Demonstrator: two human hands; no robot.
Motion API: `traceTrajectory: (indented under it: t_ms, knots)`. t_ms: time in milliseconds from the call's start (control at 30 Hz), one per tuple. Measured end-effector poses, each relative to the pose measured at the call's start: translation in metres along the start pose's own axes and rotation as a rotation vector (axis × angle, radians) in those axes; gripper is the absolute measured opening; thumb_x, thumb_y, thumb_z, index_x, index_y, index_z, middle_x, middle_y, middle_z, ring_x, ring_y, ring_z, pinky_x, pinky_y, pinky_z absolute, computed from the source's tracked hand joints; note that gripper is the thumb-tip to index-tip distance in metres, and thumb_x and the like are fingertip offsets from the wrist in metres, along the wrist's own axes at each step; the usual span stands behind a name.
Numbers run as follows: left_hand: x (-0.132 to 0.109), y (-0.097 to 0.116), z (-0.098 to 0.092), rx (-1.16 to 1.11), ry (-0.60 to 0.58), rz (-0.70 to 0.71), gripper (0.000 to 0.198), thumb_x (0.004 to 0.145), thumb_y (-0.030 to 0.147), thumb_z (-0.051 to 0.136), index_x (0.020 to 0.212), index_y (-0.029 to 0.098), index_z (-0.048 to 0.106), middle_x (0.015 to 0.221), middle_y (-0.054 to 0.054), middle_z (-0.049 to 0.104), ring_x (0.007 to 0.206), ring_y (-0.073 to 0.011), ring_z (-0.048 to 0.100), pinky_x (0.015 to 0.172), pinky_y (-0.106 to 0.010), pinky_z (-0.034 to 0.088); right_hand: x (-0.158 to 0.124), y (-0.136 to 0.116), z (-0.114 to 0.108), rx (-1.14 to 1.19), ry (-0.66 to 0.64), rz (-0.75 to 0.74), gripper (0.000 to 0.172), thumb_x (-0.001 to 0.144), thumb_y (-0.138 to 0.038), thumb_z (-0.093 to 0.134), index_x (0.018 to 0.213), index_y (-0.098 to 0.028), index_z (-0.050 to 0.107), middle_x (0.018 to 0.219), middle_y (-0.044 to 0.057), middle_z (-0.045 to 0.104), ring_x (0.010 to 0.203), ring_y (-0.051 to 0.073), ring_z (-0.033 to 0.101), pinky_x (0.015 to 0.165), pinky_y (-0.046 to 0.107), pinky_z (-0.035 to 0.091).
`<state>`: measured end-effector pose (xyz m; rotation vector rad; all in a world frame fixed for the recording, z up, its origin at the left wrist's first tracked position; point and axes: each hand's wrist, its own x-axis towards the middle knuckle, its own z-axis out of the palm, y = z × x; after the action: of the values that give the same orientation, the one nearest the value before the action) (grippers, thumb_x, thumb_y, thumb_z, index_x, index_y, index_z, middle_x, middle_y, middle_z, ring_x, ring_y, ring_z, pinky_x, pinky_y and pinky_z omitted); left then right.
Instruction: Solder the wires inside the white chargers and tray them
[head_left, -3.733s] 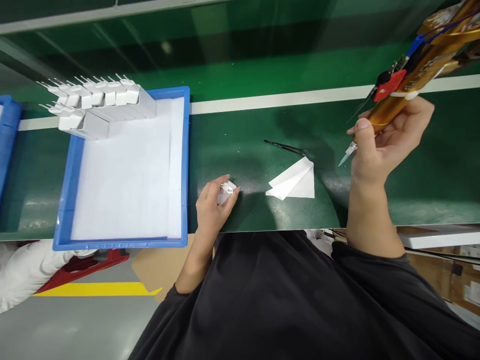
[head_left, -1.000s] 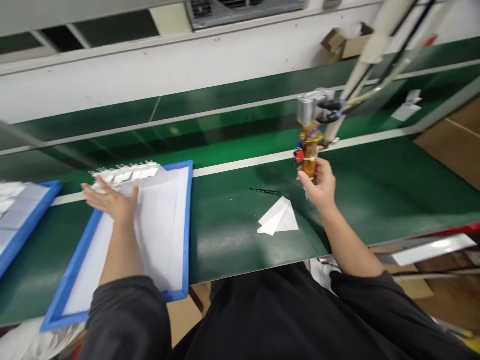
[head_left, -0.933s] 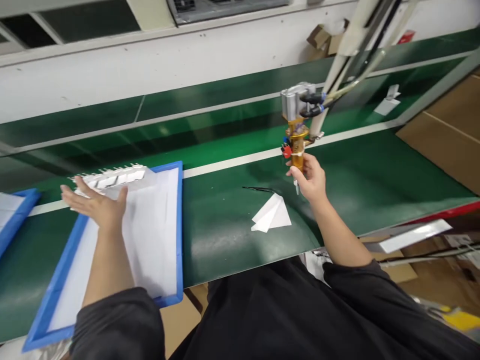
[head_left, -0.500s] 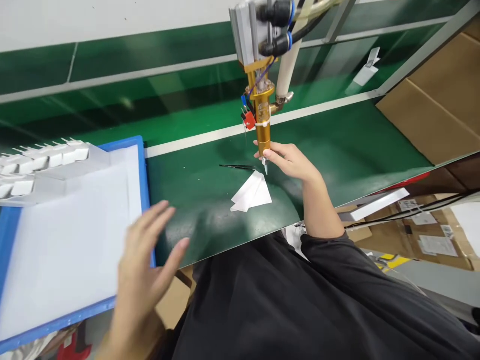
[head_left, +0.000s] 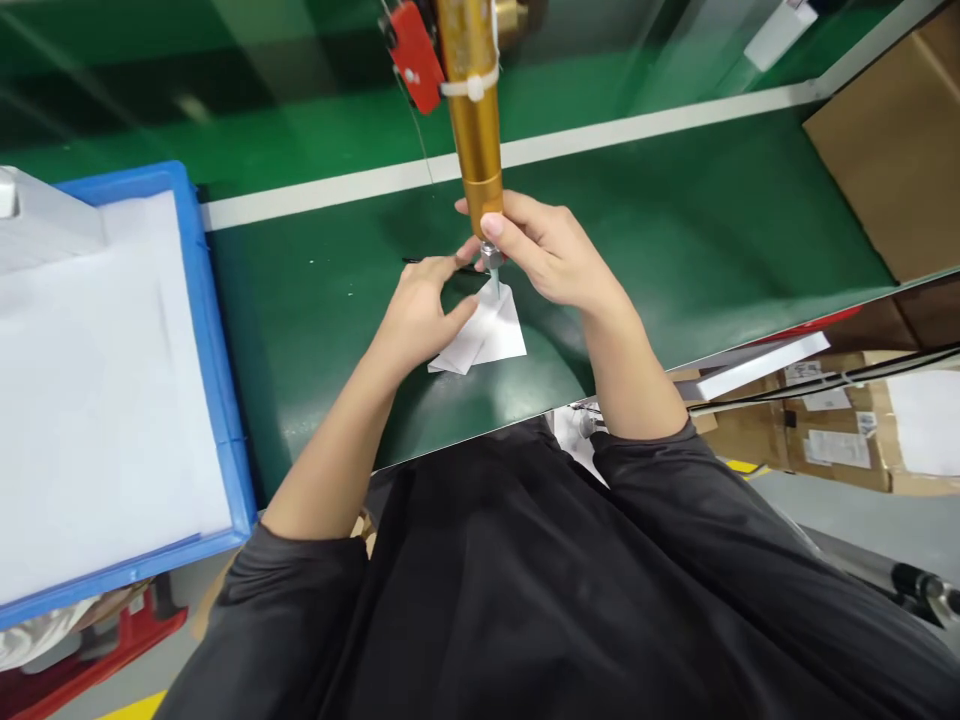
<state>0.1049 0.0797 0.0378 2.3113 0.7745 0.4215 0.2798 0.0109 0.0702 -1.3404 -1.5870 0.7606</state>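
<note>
A gold-coloured dispensing valve point(head_left: 478, 140) hangs from above, with a silver nut and a pale pointed nozzle tip point(head_left: 494, 282) at its lower end. My right hand point(head_left: 559, 250) is closed round the valve's lower barrel, thumb in front and fingers behind. Just left of the nozzle is my left hand point(head_left: 424, 310), its thumb and fingers apart. That thumb lies over the folded white paper point(head_left: 495, 335), and its fingertips reach behind the nozzle, partly hidden. The nozzle tip points down at the paper's top. Black tweezers point(head_left: 410, 261) lie behind my left hand, mostly covered.
A blue tray point(head_left: 217, 400) lined with white sheets stands on the left, a white part point(head_left: 45, 225) at its back. The green bench point(head_left: 712, 220) runs right to a cardboard box point(head_left: 892, 150). A red switch block point(head_left: 417, 57) is strapped beside the valve.
My left hand has moved from beside the tray, rightward to the paper and nozzle. The right hand keeps its hold on the valve. The view has shifted closer and lower.
</note>
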Motion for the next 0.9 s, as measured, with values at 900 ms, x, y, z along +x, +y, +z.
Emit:
traceTrajectory:
  t_ms: [900]
  knots:
    - [-0.009,-0.003,0.022,-0.212,0.086,-0.002,0.018,0.083,0.037,0.069,0.074,0.021,0.07,0.067,0.001,0.067,0.063,-0.0139,0.059,0.062,-0.03,0.046,-0.003,-0.023,0.012,0.008,0.103,-0.058,0.025,0.098,-0.034,0.043,0.103,-0.018,0.062,0.074,-0.005,0.063,0.082,0.009,0.068,0.074,0.021,0.051]
